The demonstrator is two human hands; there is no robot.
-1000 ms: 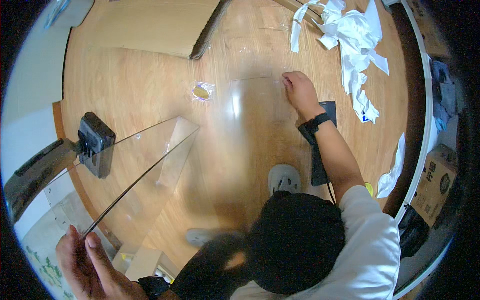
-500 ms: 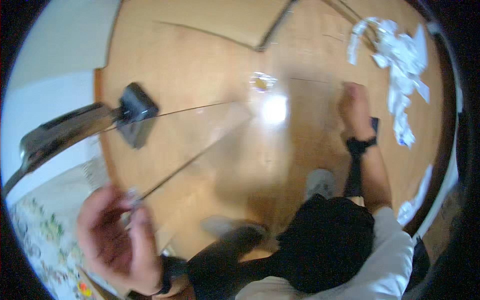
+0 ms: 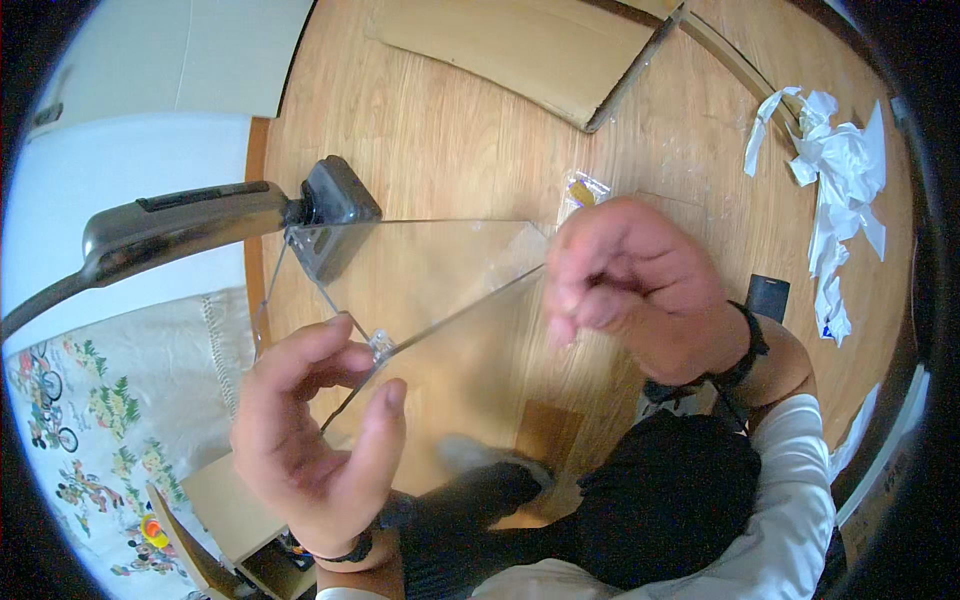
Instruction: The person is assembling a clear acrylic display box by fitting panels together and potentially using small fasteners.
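A clear plastic panel (image 3: 440, 265) with dark-looking edges spans the space between my hands. At its near corner sits a small clear connector (image 3: 380, 345). My left hand (image 3: 320, 430) curves around that corner, its fingertips beside the connector and its thumb standing apart below. Near the panel's right end is my right hand (image 3: 635, 280), slightly blurred, with fingers curled and pinched together. What they hold, if anything, is hidden, and I cannot tell whether they touch the panel.
Behind the panel's far left corner stands a black-based device with a long grey handle (image 3: 190, 225). Flat cardboard (image 3: 520, 50) lies at the back, crumpled white wrapping (image 3: 840, 170) at the right. A small clear packet (image 3: 583, 188) and a dark phone-like slab (image 3: 768, 297) rest on the wood floor.
My right hand has come left and nearer, from over the floor to the panel's right end. My left hand has moved right and its thumb has parted from the fingers.
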